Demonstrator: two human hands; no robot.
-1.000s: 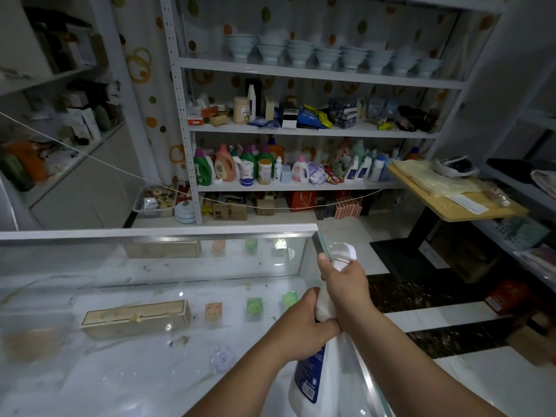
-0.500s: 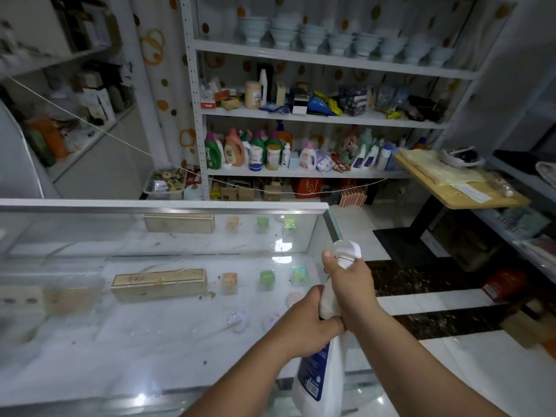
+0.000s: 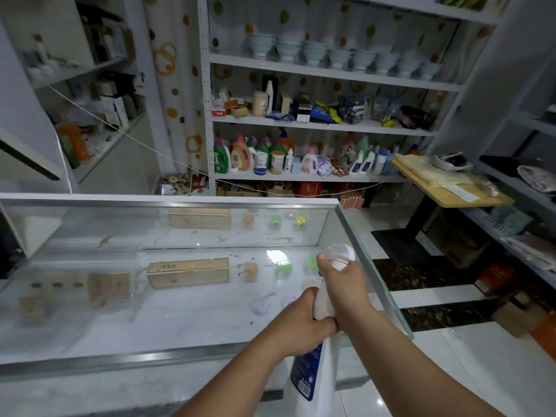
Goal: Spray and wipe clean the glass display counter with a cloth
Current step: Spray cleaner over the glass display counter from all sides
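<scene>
Glass tabletop (image 3: 90,335): long display case with metal trim along its near and far edges; its right end is just beside the hands.
Inside the case: a long wooden box (image 3: 188,272) lies on the pale marbled floor of the case. To its right are a tan block (image 3: 251,270), a green cube (image 3: 284,270) and a round white piece (image 3: 260,307). The back pane mirrors the box and the cubes.
Spray bottle (image 3: 316,380): white with a blue label, held upright over the right near corner of the case, its spray head (image 3: 341,255) uppermost.
Left hand (image 3: 304,326): fingers curled round the bottle's upper body, just below the other hand and touching it.
Right hand (image 3: 343,284): wrapped round the neck under the spray head, thumb lying up against the head's left side. The trigger is hidden, so whether a finger is on it cannot be told.
Shelves behind: a row of pale bowls (image 3: 331,55) on an upper shelf, detergent bottles (image 3: 240,153) on a lower one.
Since the earlier frames: both grips are unchanged and the bottle remains at the same corner. The view now takes in more of the glass top, and the near metal edge sits higher in the picture.
</scene>
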